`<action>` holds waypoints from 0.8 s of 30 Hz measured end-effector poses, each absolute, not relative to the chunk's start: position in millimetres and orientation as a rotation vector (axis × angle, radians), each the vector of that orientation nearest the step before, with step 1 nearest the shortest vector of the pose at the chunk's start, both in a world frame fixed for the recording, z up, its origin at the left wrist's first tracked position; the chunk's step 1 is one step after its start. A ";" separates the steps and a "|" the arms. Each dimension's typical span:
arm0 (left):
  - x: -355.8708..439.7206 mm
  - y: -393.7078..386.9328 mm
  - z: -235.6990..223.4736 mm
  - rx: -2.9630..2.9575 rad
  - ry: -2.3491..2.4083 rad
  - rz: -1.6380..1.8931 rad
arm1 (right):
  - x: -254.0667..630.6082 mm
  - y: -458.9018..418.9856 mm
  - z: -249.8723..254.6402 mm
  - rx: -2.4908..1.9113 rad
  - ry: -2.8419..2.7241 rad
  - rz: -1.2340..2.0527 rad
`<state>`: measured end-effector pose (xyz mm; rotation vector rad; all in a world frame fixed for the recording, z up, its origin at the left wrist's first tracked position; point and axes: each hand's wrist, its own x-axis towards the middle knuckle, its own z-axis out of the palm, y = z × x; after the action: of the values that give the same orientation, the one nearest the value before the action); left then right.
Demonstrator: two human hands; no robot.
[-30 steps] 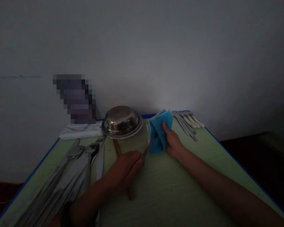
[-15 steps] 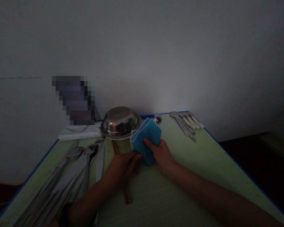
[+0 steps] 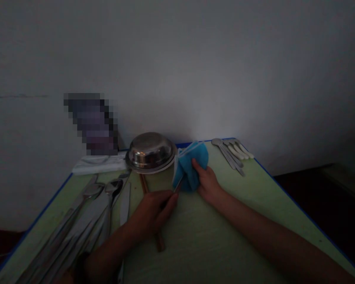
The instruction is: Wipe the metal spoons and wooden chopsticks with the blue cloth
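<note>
My left hand (image 3: pixel 155 207) is closed around the handle of a metal utensil (image 3: pixel 179 184), likely a spoon, whose far end is buried in a folded blue cloth (image 3: pixel 191 165). My right hand (image 3: pixel 206 181) is wrapped around that cloth and presses it round the utensil. Both hands hover just above a pale green table (image 3: pixel 225 236), in front of an upturned steel bowl (image 3: pixel 150 150).
Several metal spoons and knives (image 3: pixel 88 213) lie in a row at the left. A small group of cutlery (image 3: pixel 232 153) lies at the far right corner. Wooden chopsticks (image 3: pixel 152 213) lie under my left hand. A white folded cloth (image 3: pixel 99 163) rests by the wall.
The blue cloth slid down the utensil toward my left hand, then back up toward its far end. My left hand stayed nearly in place.
</note>
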<state>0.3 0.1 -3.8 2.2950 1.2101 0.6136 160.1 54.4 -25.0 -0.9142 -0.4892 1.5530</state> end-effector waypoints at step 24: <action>-3.8 -11.3 3.3 2.049 1.367 0.942 | 199.1 73.3 -20.4 -1.068 -0.743 1.376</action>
<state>-3.8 -11.3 3.3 2.0493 1.3672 0.9419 199.1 73.3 -20.4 -1.0680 -0.7434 1.3757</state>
